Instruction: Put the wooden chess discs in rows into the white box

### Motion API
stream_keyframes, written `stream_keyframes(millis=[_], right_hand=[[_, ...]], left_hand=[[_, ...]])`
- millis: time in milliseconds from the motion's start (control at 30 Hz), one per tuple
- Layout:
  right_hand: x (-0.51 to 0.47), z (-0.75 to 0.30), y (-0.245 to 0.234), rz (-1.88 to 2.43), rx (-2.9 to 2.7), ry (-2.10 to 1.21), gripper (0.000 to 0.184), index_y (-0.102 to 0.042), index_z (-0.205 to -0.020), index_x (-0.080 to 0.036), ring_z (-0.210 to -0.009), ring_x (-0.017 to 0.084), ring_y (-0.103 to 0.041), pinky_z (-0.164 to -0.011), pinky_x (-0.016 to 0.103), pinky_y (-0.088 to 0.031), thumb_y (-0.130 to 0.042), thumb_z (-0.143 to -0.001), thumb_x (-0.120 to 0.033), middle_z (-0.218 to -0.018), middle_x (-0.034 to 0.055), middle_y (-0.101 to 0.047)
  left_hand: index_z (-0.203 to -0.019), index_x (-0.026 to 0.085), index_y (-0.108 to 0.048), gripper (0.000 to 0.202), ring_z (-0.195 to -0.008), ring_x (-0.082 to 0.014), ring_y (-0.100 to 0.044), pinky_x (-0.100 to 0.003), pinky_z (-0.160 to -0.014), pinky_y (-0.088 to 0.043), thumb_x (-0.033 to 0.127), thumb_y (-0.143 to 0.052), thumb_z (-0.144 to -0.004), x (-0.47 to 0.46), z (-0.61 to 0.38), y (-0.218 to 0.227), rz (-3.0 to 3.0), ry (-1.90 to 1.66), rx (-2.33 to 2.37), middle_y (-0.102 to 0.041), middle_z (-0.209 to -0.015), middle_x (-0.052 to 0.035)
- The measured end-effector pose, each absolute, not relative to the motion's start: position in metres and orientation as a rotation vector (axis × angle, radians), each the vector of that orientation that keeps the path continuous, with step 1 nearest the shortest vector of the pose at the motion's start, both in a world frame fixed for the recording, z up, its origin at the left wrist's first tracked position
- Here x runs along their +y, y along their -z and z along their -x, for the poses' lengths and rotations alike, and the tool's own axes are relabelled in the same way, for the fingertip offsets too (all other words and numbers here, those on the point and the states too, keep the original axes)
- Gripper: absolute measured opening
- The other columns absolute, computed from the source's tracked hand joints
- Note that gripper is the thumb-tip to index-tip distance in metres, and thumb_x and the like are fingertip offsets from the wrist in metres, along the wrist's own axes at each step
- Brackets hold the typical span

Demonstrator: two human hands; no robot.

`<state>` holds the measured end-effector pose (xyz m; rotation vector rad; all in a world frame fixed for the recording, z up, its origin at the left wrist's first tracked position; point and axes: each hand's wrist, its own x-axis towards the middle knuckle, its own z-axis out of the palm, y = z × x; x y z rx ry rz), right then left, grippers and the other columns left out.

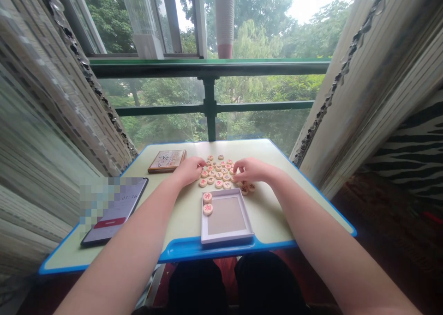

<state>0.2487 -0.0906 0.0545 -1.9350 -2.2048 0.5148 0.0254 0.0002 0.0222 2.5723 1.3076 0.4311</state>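
Note:
Several round Chinese chess pieces point(218, 168), marked in red or dark characters, lie in a loose cluster on the table. At the cluster's left edge is my left hand point(189, 171), fingers bent and a little apart, tips beside the pieces. My right hand point(252, 169) reaches over the right edge, thumb and forefinger apart and touching or almost touching pieces; it partly hides some. Closer to me lies a shallow white box tray point(249, 229). Two red-marked pieces sit in its left side: one upper piece point(207, 197) and one lower piece point(207, 209).
The pale folding table point(277, 213) has a blue rim. A brown decorated box lid point(167, 160) rests at the back left, a phone point(117, 211) showing a timer at the left. Beyond stand a green railing point(209, 98) and window, with curtains point(346, 75) on both sides.

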Motion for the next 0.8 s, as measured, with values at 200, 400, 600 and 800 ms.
stream_keyframes(millis=[200,400,600,800], right_hand=[[-0.088,-0.254,-0.053,1.949,-2.242,-0.535,0.024,-0.066,-0.089,-0.022,-0.070,0.014,-0.056,-0.054,0.021,-0.037,-0.058,-0.067,-0.029,-0.087,0.0017,-0.065],[-0.089,-0.258,-0.054,1.937,-2.246,-0.554,0.027,-0.066,-0.091,-0.022,-0.071,0.013,-0.057,-0.055,0.020,-0.038,-0.057,-0.066,-0.023,-0.090,0.0012,-0.065],[-0.089,-0.260,-0.059,1.982,-2.130,-0.487,0.028,-0.067,-0.093,-0.020,-0.076,0.014,-0.058,-0.059,0.019,-0.040,-0.054,-0.068,-0.018,-0.094,0.0024,-0.066],[-0.087,-0.266,-0.059,2.146,-2.070,-0.370,0.027,-0.068,-0.091,-0.018,-0.081,0.015,-0.058,-0.062,0.020,-0.040,-0.053,-0.069,-0.014,-0.096,0.0042,-0.067]], left_hand=[[-0.100,0.018,-0.066,0.034,-0.092,-0.0186,-0.061,-0.026,-0.082,-0.048,0.014,-0.047,-0.073,0.000,-0.023,-0.024,-2.467,-0.425,1.351,-0.067,-0.104,-0.0061],[-0.104,0.014,-0.063,0.035,-0.093,-0.0167,-0.063,-0.022,-0.080,-0.050,0.016,-0.052,-0.070,0.005,-0.016,-0.025,-2.236,-0.408,1.270,-0.068,-0.105,-0.0075],[-0.100,0.015,-0.065,0.032,-0.089,-0.0172,-0.064,-0.022,-0.077,-0.051,0.015,-0.055,-0.069,0.001,-0.019,-0.028,-2.272,-0.445,1.284,-0.069,-0.100,-0.0068],[-0.096,0.017,-0.067,0.029,-0.085,-0.0171,-0.064,-0.022,-0.075,-0.050,0.015,-0.054,-0.070,-0.003,-0.023,-0.029,-2.311,-0.427,1.342,-0.070,-0.095,-0.0048]])
